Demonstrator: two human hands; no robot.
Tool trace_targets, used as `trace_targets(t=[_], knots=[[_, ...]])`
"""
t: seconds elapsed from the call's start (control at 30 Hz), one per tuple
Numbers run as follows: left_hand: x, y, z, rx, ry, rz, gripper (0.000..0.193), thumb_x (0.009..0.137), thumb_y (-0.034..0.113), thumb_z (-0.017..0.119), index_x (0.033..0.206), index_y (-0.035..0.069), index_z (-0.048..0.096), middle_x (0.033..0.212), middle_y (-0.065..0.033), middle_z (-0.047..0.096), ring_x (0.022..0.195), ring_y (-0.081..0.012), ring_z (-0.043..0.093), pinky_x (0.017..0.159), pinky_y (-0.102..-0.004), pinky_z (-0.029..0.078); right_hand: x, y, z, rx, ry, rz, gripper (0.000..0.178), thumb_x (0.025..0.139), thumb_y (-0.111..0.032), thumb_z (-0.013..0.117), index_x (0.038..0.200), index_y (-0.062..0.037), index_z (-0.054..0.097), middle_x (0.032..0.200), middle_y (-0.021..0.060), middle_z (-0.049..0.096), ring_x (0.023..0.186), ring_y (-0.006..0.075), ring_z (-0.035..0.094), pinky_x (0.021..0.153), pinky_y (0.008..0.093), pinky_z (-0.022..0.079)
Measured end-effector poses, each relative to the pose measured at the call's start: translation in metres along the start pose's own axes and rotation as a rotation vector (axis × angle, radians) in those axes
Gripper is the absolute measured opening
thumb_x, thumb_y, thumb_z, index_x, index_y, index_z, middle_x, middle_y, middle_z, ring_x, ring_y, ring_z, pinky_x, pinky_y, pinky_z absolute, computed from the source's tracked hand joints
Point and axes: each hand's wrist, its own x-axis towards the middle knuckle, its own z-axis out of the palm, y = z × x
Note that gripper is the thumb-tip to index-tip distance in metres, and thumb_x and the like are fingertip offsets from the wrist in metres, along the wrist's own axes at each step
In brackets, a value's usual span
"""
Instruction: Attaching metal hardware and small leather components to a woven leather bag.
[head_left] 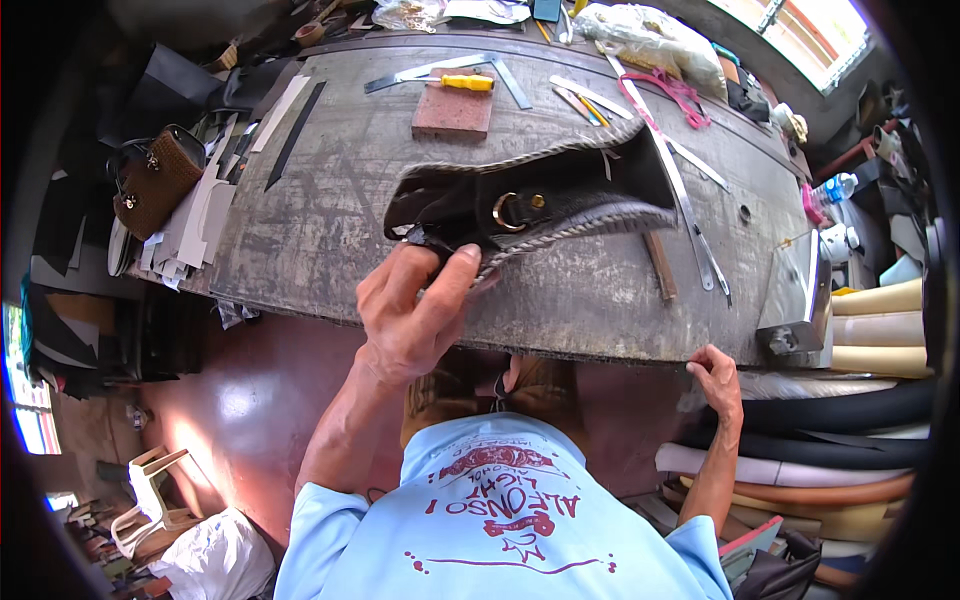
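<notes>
My left hand (pixel 415 300) grips the near left end of a black leather bag (pixel 590 185), thumb on the outside and fingers curled round its edge. The bag is held up over the worktable, lying on its side. Whipped stitching runs along its edges, and a gold ring on a short tab with a stud shows in the middle. By the table's front edge at the right is my right hand (pixel 716 380), its fingers bent in toward the thumb. Whatever may be between those fingertips is too small to make out.
On the worktable (pixel 330 220) lie a reddish block (pixel 450 112), a yellow-handled screwdriver (pixel 465 83), a metal square (pixel 510 85), a long ruler (pixel 690 215) and a dark stick (pixel 659 265). A brown handbag (pixel 160 185) stands left. Material rolls (pixel 840 410) are stacked right.
</notes>
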Motion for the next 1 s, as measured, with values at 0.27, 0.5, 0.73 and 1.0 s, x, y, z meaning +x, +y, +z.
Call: trace_targets(t=[0.27, 0.5, 0.73, 1.0], knots=[[-0.009, 0.008, -0.014, 0.091, -0.044, -0.068, 0.045, 0.069, 0.005, 0.087, 0.109, 0.004, 0.068, 0.075, -0.0021, 0.052, 0.058, -0.0145, 0.05, 0.046, -0.0269, 0.039, 0.003, -0.013, 0.005, -0.077, 0.087, -0.139, 0.008, 0.084, 0.0, 0.067, 0.092, 0.0033, 0.065, 0.074, 0.0054, 0.061, 0.069, 0.0113, 0.056, 0.065, 0.0284, 0.047], [-0.028, 0.023, -0.016, 0.269, -0.139, -0.043, 0.041, 0.074, 0.015, 0.086, 0.107, 0.007, 0.063, 0.114, -0.0131, 0.057, 0.1, -0.0311, 0.056, 0.081, -0.0401, 0.048, 0.006, -0.143, 0.028, 0.304, 0.048, -0.416, 0.013, 0.091, 0.009, 0.059, 0.102, 0.0039, 0.064, 0.093, 0.0026, 0.058, 0.084, 0.0068, 0.057, 0.075, 0.0206, 0.045], [-0.031, 0.02, -0.018, 0.243, -0.133, -0.098, 0.038, 0.077, 0.011, 0.083, 0.108, 0.002, 0.061, 0.112, -0.0148, 0.058, 0.097, -0.0336, 0.059, 0.08, -0.0433, 0.051, 0.011, -0.272, 0.069, 0.631, -0.118, -0.906, 0.019, 0.092, 0.012, 0.056, 0.108, 0.0039, 0.063, 0.111, 0.0097, 0.063, 0.097, 0.0125, 0.061, 0.081, 0.0226, 0.049], [-0.025, 0.023, -0.024, 0.172, -0.144, -0.182, 0.038, 0.078, 0.009, 0.081, 0.108, 0.002, 0.058, 0.11, -0.0163, 0.06, 0.097, -0.0342, 0.061, 0.081, -0.044, 0.051, 0.04, -0.331, 0.123, 0.402, -0.192, -1.005, 0.014, 0.094, -0.001, 0.06, 0.107, -0.0011, 0.061, 0.1, 0.0086, 0.064, 0.083, 0.0146, 0.063, 0.071, 0.0267, 0.049]])
